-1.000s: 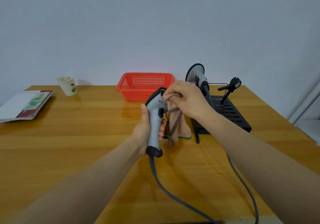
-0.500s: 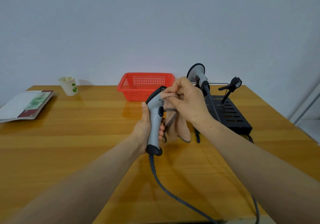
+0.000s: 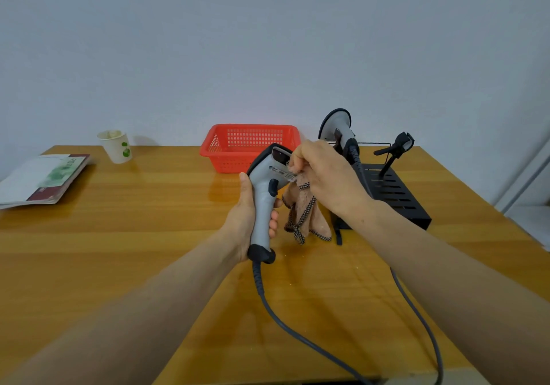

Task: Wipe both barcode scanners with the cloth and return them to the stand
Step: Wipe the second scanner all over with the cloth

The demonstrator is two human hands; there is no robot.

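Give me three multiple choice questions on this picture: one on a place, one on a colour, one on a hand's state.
1. The paper cup stands where, relative to the basket? A inside it; B left of it; C right of it.
2. The basket is: A blue; B green; C red.
3. The right hand is: A pinching the cloth; B flat and open; C an empty fist.
Answers: 1 B, the cup sits well to its left; 2 C, its mesh walls are red; 3 A, the cloth hangs from its curled fingers by the scanner.
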